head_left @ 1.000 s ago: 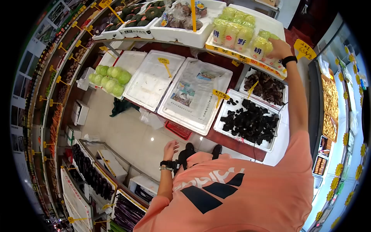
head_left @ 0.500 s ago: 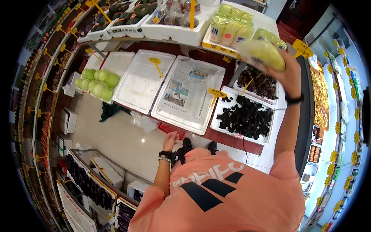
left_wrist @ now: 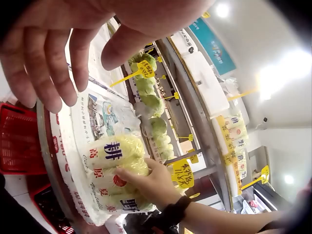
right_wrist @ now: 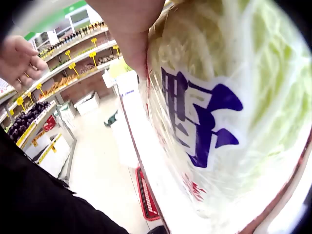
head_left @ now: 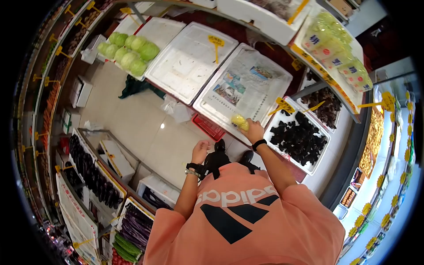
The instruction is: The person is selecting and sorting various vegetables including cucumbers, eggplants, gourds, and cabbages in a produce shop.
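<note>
My right hand grips a plastic-wrapped cabbage pack at the near edge of the newspaper-lined white tray. In the left wrist view, the thumb and fingers of that hand lie over the pale green pack, which has blue and red print. The pack fills much of the right wrist view, the hand at its upper left. Off to the left, my left hand hangs away from the tray, fingers loosely bent, holding nothing; its fingers show large in the left wrist view.
Wrapped packs stand on the raised shelf at upper right. A tray of black fungus lies right of the newspaper tray, a bare white tray left of it, then round green cabbages. A red basket sits below the table edge.
The right hand took a pack from the raised shelf and brought it down and left to the newspaper-lined tray. The left hand still hangs beside the body. The head view has shifted.
</note>
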Tool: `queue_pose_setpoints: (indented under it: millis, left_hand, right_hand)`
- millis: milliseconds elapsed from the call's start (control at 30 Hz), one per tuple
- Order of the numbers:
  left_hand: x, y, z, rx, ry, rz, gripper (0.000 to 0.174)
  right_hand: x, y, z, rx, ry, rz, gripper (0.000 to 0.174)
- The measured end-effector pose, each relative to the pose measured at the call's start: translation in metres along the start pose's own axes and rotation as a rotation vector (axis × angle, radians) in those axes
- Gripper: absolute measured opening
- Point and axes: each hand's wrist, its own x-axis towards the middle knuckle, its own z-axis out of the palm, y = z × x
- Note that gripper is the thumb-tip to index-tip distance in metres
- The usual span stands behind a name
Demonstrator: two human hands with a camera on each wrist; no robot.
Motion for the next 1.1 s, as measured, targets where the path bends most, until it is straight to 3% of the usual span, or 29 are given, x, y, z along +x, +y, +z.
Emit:
queue_pose_setpoints:
  millis: [100, 267, 467, 633, 667, 700, 767, 867, 967, 1033, 1067, 1100]
  left_hand:
    - [-0.014, -0.013, -0.017, 0.020, 0.035, -0.006, 0.029]
    - [-0.017, -0.020, -0.030, 0.031, 0.039, -0.102, 0.029]
    - [0.045, -0.033, -0.027, 0.147, -0.065, 0.107, 0.030]
    - [0.070, 0.057, 0.019, 0.430, -0.192, 0.222, 0.029]
    - [0.085, 0.052, 0.032, 0.480, -0.215, 0.370, 0.029]
    - [0.091, 0.063, 0.045, 0.560, -0.272, 0.403, 0.032]
    - [0.104, 0.075, 0.070, 0.760, -0.333, 0.723, 0.042]
    - [0.129, 0.061, 0.107, 0.890, -0.310, 0.716, 0.060]
    - [0.144, 0.047, 0.133, 0.919, -0.286, 0.550, 0.062]
    - [0.151, 0.041, 0.142, 1.064, -0.265, 0.524, 0.062]
    - [0.158, 0.033, 0.142, 1.100, -0.259, 0.579, 0.060]
    - [0.156, 0.035, 0.141, 1.111, -0.250, 0.586, 0.059]
  right_hand:
    - [0.000, 0.003, 0.040, -0.015, 0.006, 0.008, 0.051]
    - [0.008, -0.003, 0.043, -0.019, 0.003, 0.005, 0.052]
    - [0.007, -0.010, 0.038, 0.026, 0.016, -0.017, 0.053]
    - [0.001, -0.006, 0.031, 0.033, -0.034, -0.031, 0.060]
    - [0.002, -0.002, 0.024, 0.078, -0.039, 0.010, 0.063]
    - [0.002, 0.004, 0.009, 0.161, -0.033, 0.011, 0.065]
    - [0.001, 0.011, -0.038, 0.240, 0.056, -0.053, 0.058]
    - [-0.010, -0.006, -0.180, 0.468, 0.091, -0.012, 0.048]
    - [-0.024, -0.001, -0.306, 0.577, 0.264, -0.083, 0.040]
    - [-0.026, 0.005, -0.384, 0.468, 0.442, -0.110, 0.037]
    - [-0.019, 0.020, -0.404, 0.534, 0.527, -0.027, 0.039]
    - [-0.007, 0.030, -0.426, 0.328, 0.706, -0.091, 0.043]
